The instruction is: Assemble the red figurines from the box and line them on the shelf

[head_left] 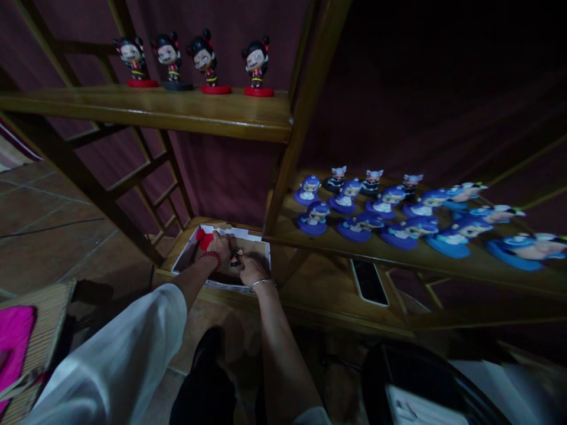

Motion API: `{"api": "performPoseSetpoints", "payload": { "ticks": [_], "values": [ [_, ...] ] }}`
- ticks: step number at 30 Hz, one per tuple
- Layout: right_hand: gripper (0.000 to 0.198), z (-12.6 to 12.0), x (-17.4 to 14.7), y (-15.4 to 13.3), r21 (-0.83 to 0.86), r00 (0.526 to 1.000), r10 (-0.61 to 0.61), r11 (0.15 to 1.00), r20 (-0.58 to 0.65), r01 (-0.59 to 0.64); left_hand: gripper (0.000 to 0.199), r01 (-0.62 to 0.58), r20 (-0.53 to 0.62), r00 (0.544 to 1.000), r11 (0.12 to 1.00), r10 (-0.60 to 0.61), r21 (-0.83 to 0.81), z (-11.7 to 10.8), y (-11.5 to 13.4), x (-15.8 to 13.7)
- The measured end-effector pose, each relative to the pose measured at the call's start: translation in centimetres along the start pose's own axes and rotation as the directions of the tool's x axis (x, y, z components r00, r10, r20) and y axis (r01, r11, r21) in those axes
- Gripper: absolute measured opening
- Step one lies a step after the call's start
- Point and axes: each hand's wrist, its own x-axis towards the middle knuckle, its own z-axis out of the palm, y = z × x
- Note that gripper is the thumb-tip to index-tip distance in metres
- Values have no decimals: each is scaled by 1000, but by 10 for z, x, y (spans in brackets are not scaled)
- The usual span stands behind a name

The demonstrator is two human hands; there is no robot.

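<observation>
A shallow white cardboard box (267, 254) with a brown inside stands on the low shelf, and both my hands reach down into it. My left hand (220, 245), with a red bead bracelet, is over the box's left half beside a red round thing (204, 239). Its fingers are bent away from view, so I cannot see what they touch. My right hand (252, 271), wearing a silver bangle, has its curled fingers at a small black-haired figurine (236, 257) in the middle of the box. The figurine's details are too small to make out.
Several black-haired figurines (211, 62) stand on the upper left shelf (146, 112). Purple-blue figurines (349, 195) fill the right shelf (283, 224). Below lies a phone (370, 282). A dark rounded container (376, 378) sits at lower right, a pink cloth (15, 330) at far left.
</observation>
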Motion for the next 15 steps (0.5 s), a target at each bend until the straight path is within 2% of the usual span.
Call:
{"api": "performPoseSetpoints", "payload": {
  "ticks": [4, 6, 7, 8, 10, 11, 12, 15],
  "values": [
    [44, -2, -1, -1, -23, 1000, 3, 1000, 22, -3, 36, -29, -36, 999, 998, 27, -55, 1, 1, -6],
    [45, -2, -2, -2, -14, 1000, 2, 1000, 27, -1, 36, -7, -80, 997, 979, -10, -203, 2, 1, -7],
    [45, -3, -2, -2, -8, 1000, 3, 1000, 24, -3, 34, 24, -94, 994, 933, -62, -358, 3, 2, -7],
    [45, -3, -2, -2, -4, 1000, 5, 1000, 19, -5, 31, 63, -86, 988, 839, -130, -541, 4, 3, -7],
    [43, -4, -3, -3, -5, 1000, 17, 1000, -1, -17, 24, 134, -4, 971, 559, -238, -819, 7, 5, -7],
    [43, -5, -4, -3, -6, 1000, 26, 1000, -15, -26, 21, 160, 47, 964, 431, -262, -888, 8, 7, -6],
    [43, -6, -5, -3, -3, 999, 32, 999, -33, -32, 19, 181, 90, 959, 339, -268, -923, 9, 9, -6],
    [41, -9, -8, -4, 27, 995, 41, 999, -86, -38, 15, 219, 172, 954, 179, -247, -959, 11, 15, -4]
  ]
}}
